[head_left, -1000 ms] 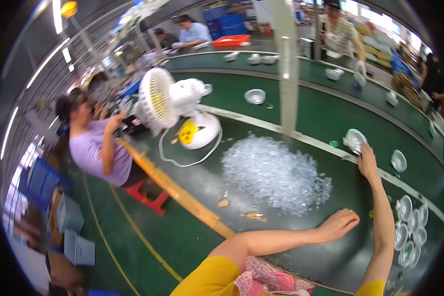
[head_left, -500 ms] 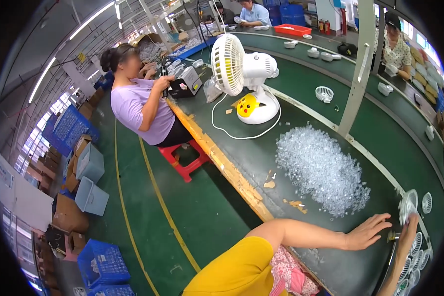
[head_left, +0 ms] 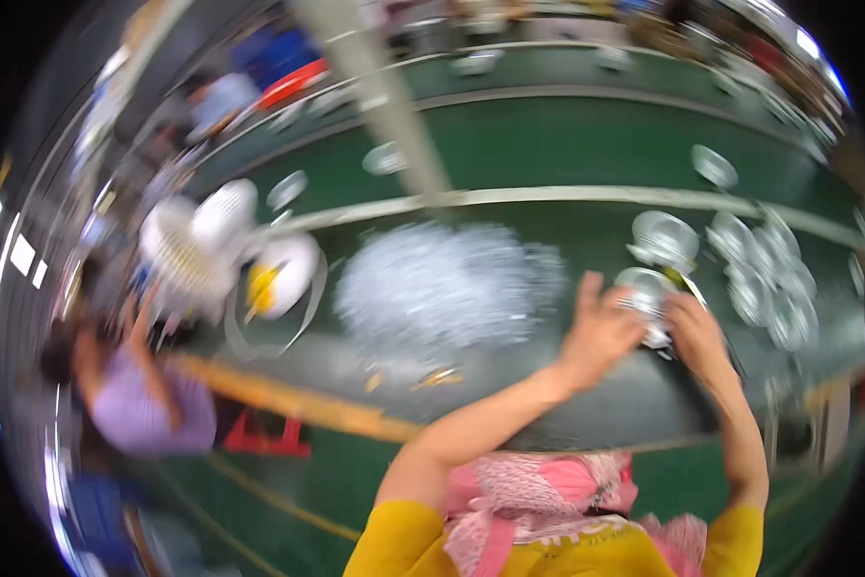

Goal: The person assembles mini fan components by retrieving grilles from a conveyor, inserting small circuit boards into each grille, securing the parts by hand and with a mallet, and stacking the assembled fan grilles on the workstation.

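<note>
Both my hands are at the right part of the green work table, around a small round white fan part [head_left: 647, 288] with a ring-shaped grille. From its left side my left hand [head_left: 601, 332] grips it, thumb and fingers curled against it. On the opposite side my right hand [head_left: 699, 337] holds it with bent fingers. Motion blur smears its details. Just beyond lies another round fan part [head_left: 665, 237]. A thin dark tool-like thing with a yellowish tip [head_left: 681, 279] shows beside my right hand, partly hidden.
A heap of small clear plastic pieces [head_left: 452, 288] covers the middle of the table. Several round fan grilles [head_left: 769, 274] lie to the right. A white desk fan [head_left: 283, 274] stands left, near a person in purple [head_left: 153, 404]. A metal post [head_left: 384, 106] rises beyond the heap.
My view has swung right. My left hand, empty and spread before, has come to the fan part. My right hand has brought that part closer in front of me.
</note>
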### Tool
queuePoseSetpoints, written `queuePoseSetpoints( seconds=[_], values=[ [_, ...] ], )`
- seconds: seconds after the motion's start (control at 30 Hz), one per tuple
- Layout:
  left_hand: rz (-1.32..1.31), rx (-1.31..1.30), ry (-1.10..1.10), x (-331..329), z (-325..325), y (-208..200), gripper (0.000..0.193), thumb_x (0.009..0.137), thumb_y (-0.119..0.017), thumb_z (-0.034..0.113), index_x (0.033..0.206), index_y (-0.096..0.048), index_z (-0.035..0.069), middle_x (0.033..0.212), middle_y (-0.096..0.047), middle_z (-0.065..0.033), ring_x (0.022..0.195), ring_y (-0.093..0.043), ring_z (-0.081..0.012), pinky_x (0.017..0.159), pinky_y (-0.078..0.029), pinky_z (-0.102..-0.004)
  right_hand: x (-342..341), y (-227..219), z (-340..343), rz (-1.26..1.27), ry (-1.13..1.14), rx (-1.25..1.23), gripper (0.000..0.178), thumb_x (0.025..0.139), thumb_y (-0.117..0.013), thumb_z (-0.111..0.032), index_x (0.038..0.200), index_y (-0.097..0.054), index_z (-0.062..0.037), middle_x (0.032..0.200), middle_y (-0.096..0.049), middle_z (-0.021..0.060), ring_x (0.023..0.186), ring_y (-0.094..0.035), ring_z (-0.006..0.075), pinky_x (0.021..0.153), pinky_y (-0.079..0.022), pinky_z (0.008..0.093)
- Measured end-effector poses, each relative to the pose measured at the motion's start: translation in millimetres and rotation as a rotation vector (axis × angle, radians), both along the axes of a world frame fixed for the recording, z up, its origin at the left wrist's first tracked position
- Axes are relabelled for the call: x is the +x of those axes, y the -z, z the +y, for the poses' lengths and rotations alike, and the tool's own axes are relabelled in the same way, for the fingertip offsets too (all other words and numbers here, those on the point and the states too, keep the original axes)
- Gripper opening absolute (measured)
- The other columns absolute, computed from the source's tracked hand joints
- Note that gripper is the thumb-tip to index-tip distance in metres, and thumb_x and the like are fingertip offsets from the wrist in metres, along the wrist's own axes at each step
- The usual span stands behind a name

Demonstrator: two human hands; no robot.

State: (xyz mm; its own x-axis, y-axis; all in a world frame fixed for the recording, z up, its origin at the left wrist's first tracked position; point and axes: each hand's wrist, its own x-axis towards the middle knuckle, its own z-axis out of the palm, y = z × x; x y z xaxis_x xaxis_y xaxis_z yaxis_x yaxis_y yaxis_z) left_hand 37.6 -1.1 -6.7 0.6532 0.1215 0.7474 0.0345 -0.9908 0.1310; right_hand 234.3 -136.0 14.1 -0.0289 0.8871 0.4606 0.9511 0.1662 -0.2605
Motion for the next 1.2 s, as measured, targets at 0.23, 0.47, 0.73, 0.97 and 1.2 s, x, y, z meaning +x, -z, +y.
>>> queuePoseSetpoints(
  seconds=[0.23,0.47,0.73,0.97,1.2],
  values=[
    [0.295,-0.141,0.265,3,-7,-11,0.049,0.080,-0.057,0.003,0.129,-0.058,0.007,0.100,-0.058,-0.0068,0.098,-0.057,-0.0232,0.093,-0.042,-0.0382,-4,-20,9,0.098,0.292,0.019,0.055,0.082,-0.061,0.001,0.135,-0.049,-0.0059,0.138,-0.050,0.0160,0.124,-0.049,0.0356,0.102,-0.041,0.0446],
    [0.261,-0.071,0.271,6,-20,-13,0.038,0.075,-0.072,0.007,0.113,-0.068,0.014,0.082,-0.054,-0.0015,0.077,-0.055,-0.0194,0.071,-0.040,-0.0356,18,3,51,0.017,0.332,-0.022,0.032,0.085,-0.069,-0.019,0.114,-0.061,-0.0069,0.106,-0.063,0.0090,0.100,-0.060,0.0285,0.086,-0.048,0.0422],
    [0.066,-0.033,0.137,-5,-15,-18,0.044,0.071,-0.073,0.002,0.112,-0.072,0.017,0.089,-0.060,-0.0003,0.085,-0.057,-0.0190,0.081,-0.038,-0.0359,57,-15,33,-0.064,0.550,0.287,0.010,0.086,-0.067,-0.018,0.088,-0.063,-0.0093,0.090,-0.058,0.0067,0.083,-0.059,0.0273,0.074,-0.043,0.0401],
    [0.016,0.053,0.022,2,0,-21,0.034,0.077,-0.074,0.008,0.110,-0.071,0.013,0.092,-0.063,0.0002,0.086,-0.058,-0.0174,0.082,-0.039,-0.0353,31,-32,-6,0.223,0.418,0.194,0.031,0.085,-0.071,-0.016,0.112,-0.060,-0.0057,0.117,-0.058,0.0166,0.107,-0.056,0.0357,0.091,-0.046,0.0435],
    [0.004,0.043,-0.052,0,9,-24,0.033,0.074,-0.073,0.002,0.105,-0.068,0.013,0.093,-0.065,-0.0016,0.087,-0.059,-0.0215,0.081,-0.040,-0.0377,-53,-35,16,0.689,0.081,-0.333,0.035,0.093,-0.063,-0.027,0.110,-0.062,0.0032,0.095,-0.070,0.0198,0.090,-0.068,0.0353,0.081,-0.052,0.0423]
  ],
)
